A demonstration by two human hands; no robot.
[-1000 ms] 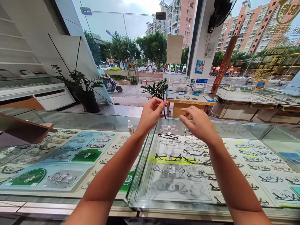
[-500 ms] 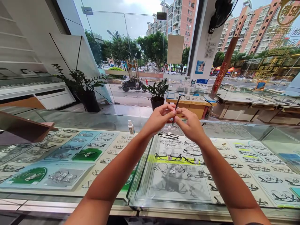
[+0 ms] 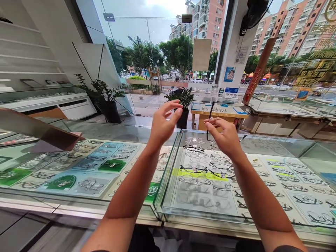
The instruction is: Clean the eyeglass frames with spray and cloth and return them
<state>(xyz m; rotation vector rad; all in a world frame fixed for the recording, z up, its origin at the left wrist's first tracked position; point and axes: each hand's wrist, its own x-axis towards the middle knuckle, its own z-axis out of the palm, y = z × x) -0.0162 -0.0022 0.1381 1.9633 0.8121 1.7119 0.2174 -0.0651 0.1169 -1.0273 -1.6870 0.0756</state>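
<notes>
- Right of centre in the frame, the right hand (image 3: pixel 223 134) is pinching a dark slim item (image 3: pixel 211 110), perhaps eyewear seen edge-on; the step in hand looks like holding it up for handling.
- Near the centre, the left hand (image 3: pixel 166 120) is hovering apart from it, fingers loosely curved, seemingly grasping nothing.
- The next move seems to be calling for a light, steady pinch.
- The item is standing nearly upright at the right fingertips, projecting above and below them.

Eyeglasses (image 3: pixel 194 169) lie inside the display case (image 3: pixel 210 215) across the lower frame; mid-frame, the left hand (image 3: pixel 165 122) before a potted plant (image 3: pixel 183 119); to its right, the right hand (image 3: pixel 225 135) before a table (image 3: pixel 227 113).
</notes>
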